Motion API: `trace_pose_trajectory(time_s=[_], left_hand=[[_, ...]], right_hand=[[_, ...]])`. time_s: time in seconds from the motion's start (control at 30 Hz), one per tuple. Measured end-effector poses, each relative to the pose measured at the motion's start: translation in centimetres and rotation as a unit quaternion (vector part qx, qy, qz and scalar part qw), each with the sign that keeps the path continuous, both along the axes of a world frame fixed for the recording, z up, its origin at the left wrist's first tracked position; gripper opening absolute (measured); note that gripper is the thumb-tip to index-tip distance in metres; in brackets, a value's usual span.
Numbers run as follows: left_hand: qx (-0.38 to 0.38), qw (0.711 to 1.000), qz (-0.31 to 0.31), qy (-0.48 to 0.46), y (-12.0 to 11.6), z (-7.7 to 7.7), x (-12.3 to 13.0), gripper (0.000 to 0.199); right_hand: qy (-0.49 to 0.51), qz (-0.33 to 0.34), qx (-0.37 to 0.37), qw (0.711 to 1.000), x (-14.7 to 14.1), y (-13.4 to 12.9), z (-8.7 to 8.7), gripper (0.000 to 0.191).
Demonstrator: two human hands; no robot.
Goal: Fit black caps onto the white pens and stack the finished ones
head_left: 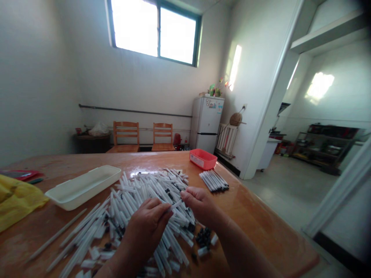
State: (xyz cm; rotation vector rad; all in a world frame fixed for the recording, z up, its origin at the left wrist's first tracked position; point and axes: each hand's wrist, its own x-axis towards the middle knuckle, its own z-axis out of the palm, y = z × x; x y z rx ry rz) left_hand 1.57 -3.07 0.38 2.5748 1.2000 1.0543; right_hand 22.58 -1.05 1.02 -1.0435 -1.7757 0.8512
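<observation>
A loose heap of white plastic pen tubes (145, 197) covers the middle of the orange wooden table (255, 216), and my hands are over it. My left hand (147, 227) and my right hand (199, 204) meet above the heap, with their fingertips pinching a short white pen tube (176, 205) between them. A small pile of black pen parts (203, 237) lies just below my right hand. Beyond that hand is a neat bundle of white pens with dark ends (213, 180). The heap's underside is hidden.
A long white plastic tray (82, 187) stands left of the heap, and a pink plastic box (203, 159) stands at the far edge. A yellow bag (17, 202) lies at the left end. Two wooden chairs (145, 137) and a white fridge (206, 119) stand beyond the table.
</observation>
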Motion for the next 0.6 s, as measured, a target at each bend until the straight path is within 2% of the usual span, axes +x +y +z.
trace_pose_trajectory(time_s=[0.17,0.37,0.47,0.6], left_hand=[[-0.068,0.997,-0.011,-0.035,0.03,0.2,0.13,0.022],[-0.109,0.993,-0.039,-0.034,-0.18,0.34,0.1,0.027],[-0.101,0.994,-0.035,-0.011,-0.19,0.27,0.02,0.027],[-0.031,0.999,-0.011,0.024,-0.06,0.31,-0.12,0.026]], right_hand=[[0.004,0.006,-0.004,1.0,0.62,0.35,0.06,0.046],[-0.062,0.026,0.037,0.997,0.76,-0.08,0.71,0.04],[-0.085,0.023,0.063,0.994,0.56,-0.29,0.7,0.04],[-0.085,-0.001,0.069,0.994,0.27,-0.42,0.57,0.041]])
